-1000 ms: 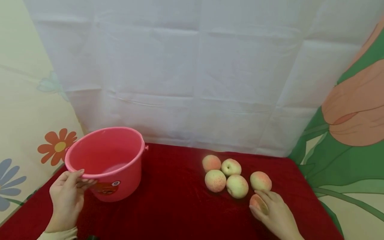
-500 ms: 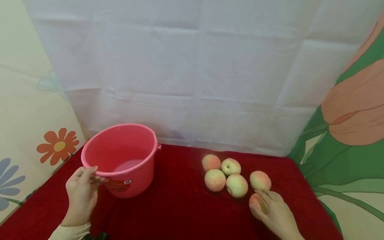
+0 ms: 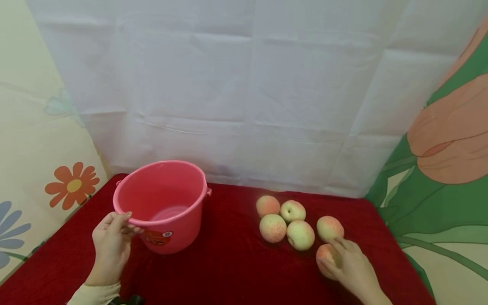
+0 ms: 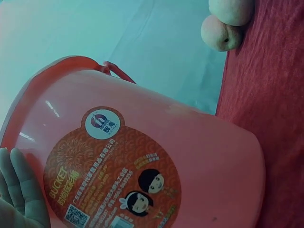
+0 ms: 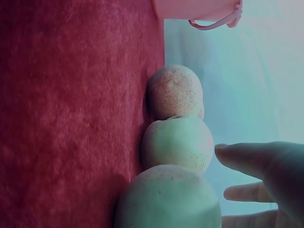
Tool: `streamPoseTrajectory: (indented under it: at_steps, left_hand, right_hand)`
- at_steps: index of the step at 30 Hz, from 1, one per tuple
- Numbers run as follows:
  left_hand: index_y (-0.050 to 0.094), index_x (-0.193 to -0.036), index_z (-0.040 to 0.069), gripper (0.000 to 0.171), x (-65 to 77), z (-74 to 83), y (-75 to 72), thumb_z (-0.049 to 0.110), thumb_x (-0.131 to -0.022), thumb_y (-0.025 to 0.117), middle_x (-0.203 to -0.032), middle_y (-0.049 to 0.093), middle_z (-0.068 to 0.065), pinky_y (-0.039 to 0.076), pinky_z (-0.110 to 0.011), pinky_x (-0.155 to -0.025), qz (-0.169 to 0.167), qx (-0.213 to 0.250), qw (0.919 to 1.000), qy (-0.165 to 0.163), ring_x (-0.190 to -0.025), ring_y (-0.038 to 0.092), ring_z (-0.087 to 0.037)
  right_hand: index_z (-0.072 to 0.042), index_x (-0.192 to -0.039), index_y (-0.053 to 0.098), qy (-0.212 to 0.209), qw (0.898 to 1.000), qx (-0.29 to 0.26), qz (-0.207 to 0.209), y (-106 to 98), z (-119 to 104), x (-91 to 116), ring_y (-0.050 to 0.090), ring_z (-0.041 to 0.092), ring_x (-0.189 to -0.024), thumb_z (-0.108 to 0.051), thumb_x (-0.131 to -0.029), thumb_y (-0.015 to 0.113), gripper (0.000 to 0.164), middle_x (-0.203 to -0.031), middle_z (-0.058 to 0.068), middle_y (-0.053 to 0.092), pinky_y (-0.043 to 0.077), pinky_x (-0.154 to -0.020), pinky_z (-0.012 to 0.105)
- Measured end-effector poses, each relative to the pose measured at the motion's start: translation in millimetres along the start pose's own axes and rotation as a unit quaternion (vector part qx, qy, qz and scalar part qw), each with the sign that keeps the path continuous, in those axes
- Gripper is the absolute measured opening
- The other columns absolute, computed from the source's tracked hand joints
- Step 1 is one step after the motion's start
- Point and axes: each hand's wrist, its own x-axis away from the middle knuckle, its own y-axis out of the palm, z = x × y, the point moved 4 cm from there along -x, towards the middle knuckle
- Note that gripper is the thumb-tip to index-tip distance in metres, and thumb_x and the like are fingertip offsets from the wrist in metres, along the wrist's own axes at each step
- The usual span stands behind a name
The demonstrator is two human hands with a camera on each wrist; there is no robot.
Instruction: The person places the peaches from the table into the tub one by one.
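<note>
My left hand [image 3: 112, 248] pinches the near left rim of a pink plastic bucket [image 3: 190, 224], thumb over the edge and fingers along the outer wall. A red label [image 4: 114, 171] with "BUCKET" printed on it shows in the left wrist view. At the right, my right hand [image 3: 354, 267] is over the nearest peach [image 3: 324, 254], partly covering it. Its thumb and fingers are spread in the right wrist view, beside the peaches. Another peach [image 3: 330, 228] lies just behind that one.
Several more peaches [image 3: 273, 228] sit in a cluster between the bucket and my right hand. A red cloth [image 3: 228, 271] covers the table. Behind it hangs a white sheet [image 3: 244, 106], with flower-printed cloth [image 3: 450, 212] at both sides.
My left hand has shifted the bucket to the right. My right hand has stayed near the same peach, its fingers rising and loosening around it slightly.
</note>
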Motion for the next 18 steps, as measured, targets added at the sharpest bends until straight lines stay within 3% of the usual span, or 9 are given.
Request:
streamPoseTrajectory:
  at_steps: [5,13,18]
  left_hand:
    - [0.052,-0.065,0.003,0.026,-0.4,1.9,-2.9,-0.005,-0.090,0.048,-0.052,0.058,-0.007,0.050,-0.026,-0.043,-0.018,-0.012,0.9997,-0.011,-0.042,0.057,-0.015]
    - [0.054,-0.068,0.004,0.026,-1.1,1.8,-4.1,-0.003,-0.092,0.046,-0.055,0.060,-0.005,0.052,-0.026,-0.049,-0.061,-0.017,0.9978,-0.020,-0.047,0.060,-0.014]
    - [0.054,-0.069,0.005,0.025,-0.7,2.2,-5.4,-0.001,-0.092,0.046,-0.057,0.060,-0.005,0.053,-0.027,-0.052,-0.066,-0.028,0.9971,-0.024,-0.049,0.060,-0.014]
  right_hand:
    - [0.000,-0.104,0.064,0.001,1.000,-0.005,-0.021,1,3,-2,0.052,0.043,-0.097,-0.031,-0.069,0.078,0.049,-0.109,0.022,0.058,0.046,-0.068,0.055]
    - [0.000,-0.118,0.056,0.008,0.998,-0.021,-0.058,6,9,-1,0.050,0.046,-0.100,-0.045,-0.066,0.076,0.072,-0.116,0.027,0.053,0.046,-0.066,0.055]
    - [-0.005,-0.118,0.058,-0.022,0.997,-0.033,-0.070,11,14,-1,0.054,0.043,-0.090,-0.044,-0.059,0.080,0.074,-0.112,0.021,0.053,0.047,-0.057,0.048]
